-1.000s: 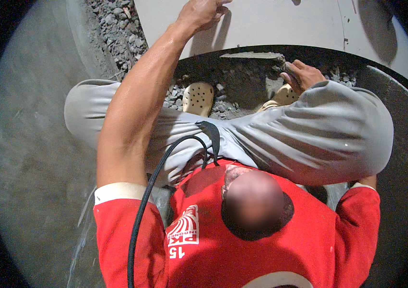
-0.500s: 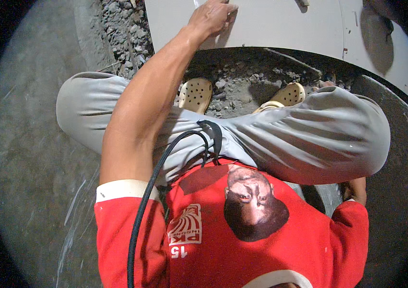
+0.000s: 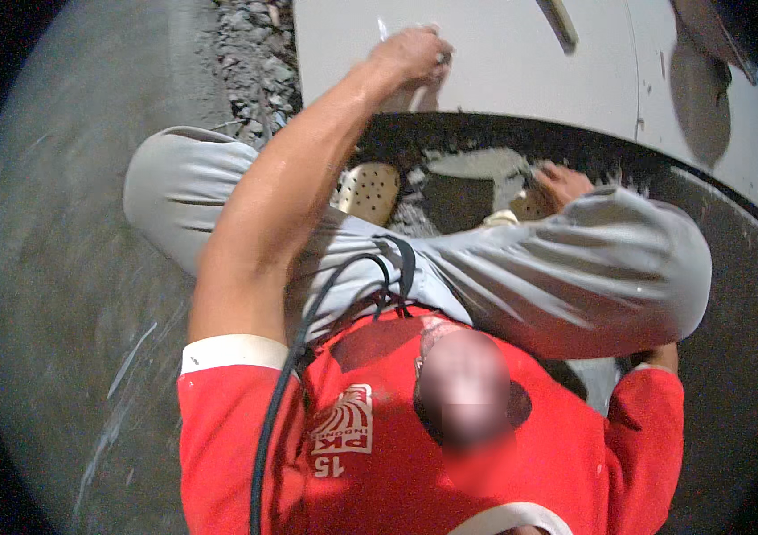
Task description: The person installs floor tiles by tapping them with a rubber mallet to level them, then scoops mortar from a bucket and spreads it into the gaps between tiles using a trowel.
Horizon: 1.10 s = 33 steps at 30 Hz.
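Note:
My left hand (image 3: 416, 55) is curled closed over a large pale flat panel (image 3: 503, 71) in front of me. A thin whitish sliver shows beside its knuckles, but what the fingers grip is hidden. Below the panel's near edge, between my knees, is a dark flat plate (image 3: 457, 203) bearing a patch of pale wet-looking paste (image 3: 479, 163). The fingers of my right hand (image 3: 564, 185) are bent at this plate's right side. My right knee covers the rest of that hand.
A narrow pale strip (image 3: 559, 23) lies on the panel. Grey rubble (image 3: 258, 67) runs along its left side, beside the concrete floor (image 3: 67, 232). My beige clogs (image 3: 370, 191) stand under the panel's edge. A black cord (image 3: 282, 392) hangs over my shirt.
My right hand has come out from behind the knee and moved left, bringing the plate with paste into view. The whole view has shifted slightly; my left hand stays over nearly the same part of the panel.

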### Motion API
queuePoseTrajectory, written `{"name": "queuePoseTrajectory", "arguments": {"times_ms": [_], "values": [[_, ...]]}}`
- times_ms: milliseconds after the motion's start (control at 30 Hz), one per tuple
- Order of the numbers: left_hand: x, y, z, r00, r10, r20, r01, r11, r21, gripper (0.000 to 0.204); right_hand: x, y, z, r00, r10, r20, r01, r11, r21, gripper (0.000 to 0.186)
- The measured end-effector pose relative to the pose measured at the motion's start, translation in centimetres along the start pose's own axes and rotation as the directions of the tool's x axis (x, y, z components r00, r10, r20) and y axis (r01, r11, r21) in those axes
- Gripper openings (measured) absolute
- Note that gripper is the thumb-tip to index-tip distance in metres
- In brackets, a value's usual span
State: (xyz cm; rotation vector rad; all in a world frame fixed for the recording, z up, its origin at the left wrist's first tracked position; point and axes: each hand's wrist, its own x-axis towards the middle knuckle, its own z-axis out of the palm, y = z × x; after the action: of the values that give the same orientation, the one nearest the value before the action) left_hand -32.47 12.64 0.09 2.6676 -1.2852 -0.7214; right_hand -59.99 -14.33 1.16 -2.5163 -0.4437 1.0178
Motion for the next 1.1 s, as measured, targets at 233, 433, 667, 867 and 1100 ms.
{"name": "queuePoseTrajectory", "arguments": {"times_ms": [233,433,667,867,1100], "values": [[-1.1,-1.9,-15.6,0.999,0.049,0.021,-0.051,0.994,0.101,0.054,-3.1,-0.9,-5.3,0.916,0.334,-0.224,-0.277,0.927,0.252,0.032],[-13.5,-8.4,-31.0,0.984,-0.176,0.025,0.178,0.966,-0.189,0.054,-4.6,-0.1,-15.3,0.869,0.119,-0.480,-0.024,0.980,0.199,0.019],[-15.2,-14.6,-18.2,0.821,-0.515,-0.247,0.166,0.629,-0.759,0.039,-3.3,-0.7,-28.7,0.857,0.056,-0.513,-0.207,0.948,-0.242,0.024],[-11.4,-8.8,-5.2,0.652,-0.744,-0.150,0.319,0.448,-0.835,0.044,2.9,-6.3,-27.0,0.844,0.391,-0.368,-0.348,0.920,0.180,0.032],[-12.2,0.3,0.8,0.763,-0.504,-0.404,0.217,0.789,-0.575,0.052,11.9,-14.7,-21.6,0.864,0.324,-0.386,0.026,0.737,0.675,0.034]]}}
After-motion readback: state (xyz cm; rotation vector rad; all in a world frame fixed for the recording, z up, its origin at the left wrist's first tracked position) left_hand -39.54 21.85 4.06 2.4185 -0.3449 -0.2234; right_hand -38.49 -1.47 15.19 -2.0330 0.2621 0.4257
